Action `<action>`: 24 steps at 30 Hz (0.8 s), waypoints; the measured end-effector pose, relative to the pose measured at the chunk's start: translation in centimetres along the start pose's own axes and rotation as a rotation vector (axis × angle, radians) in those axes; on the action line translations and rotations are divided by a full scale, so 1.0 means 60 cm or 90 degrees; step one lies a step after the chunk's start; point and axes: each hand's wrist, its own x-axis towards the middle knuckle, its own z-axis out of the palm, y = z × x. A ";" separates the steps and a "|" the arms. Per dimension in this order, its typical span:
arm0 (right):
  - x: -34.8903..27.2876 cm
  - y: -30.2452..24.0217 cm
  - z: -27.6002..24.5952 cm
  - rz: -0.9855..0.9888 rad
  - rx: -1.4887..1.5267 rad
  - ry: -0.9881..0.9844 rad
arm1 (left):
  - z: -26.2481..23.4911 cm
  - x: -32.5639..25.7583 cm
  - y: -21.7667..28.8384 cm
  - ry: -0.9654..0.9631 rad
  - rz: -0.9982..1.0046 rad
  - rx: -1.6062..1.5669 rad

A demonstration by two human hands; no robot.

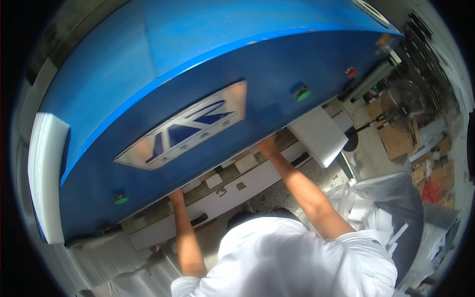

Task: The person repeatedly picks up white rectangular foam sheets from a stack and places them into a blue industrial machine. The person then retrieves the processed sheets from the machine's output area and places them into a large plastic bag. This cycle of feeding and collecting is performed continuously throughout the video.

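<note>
A big blue machine fills the upper part of the view, with a narrow bed under its lower edge. My left hand reaches to that edge, beside pale blocks on the bed. Farther right, my right hand reaches in at the same edge, its fingers out of sight beneath the machine. The left fingers are hidden too, so what either hand holds does not show. Between the hands sit small white blocks, one nearer the left hand and another nearer the right. A long pale front panel runs below them.
The machine carries a left green button, a right green button and a red button. A white slab lies right of my right hand. A bag-lined bin holds white scraps. Beyond stand a fan and cardboard.
</note>
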 end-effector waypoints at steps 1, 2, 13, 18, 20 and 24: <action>-0.007 0.001 -0.005 0.039 0.060 0.003 | 0.008 -0.002 0.018 0.058 -0.073 -0.250; -0.023 -0.001 -0.010 0.077 0.123 0.008 | 0.008 -0.006 0.031 0.109 -0.154 -0.497; -0.393 -0.069 -0.379 0.293 0.528 0.340 | 0.042 -0.299 0.218 -0.265 -0.029 -0.553; -0.542 -0.062 -0.615 0.080 0.918 0.446 | 0.264 -0.522 0.513 -0.937 0.330 -0.564; -0.549 -0.068 -0.659 -0.027 1.050 0.478 | 0.321 -0.591 0.633 -1.045 0.635 -0.453; -0.574 -0.066 -0.696 0.035 1.009 0.557 | 0.503 -0.648 0.665 -0.613 0.823 0.140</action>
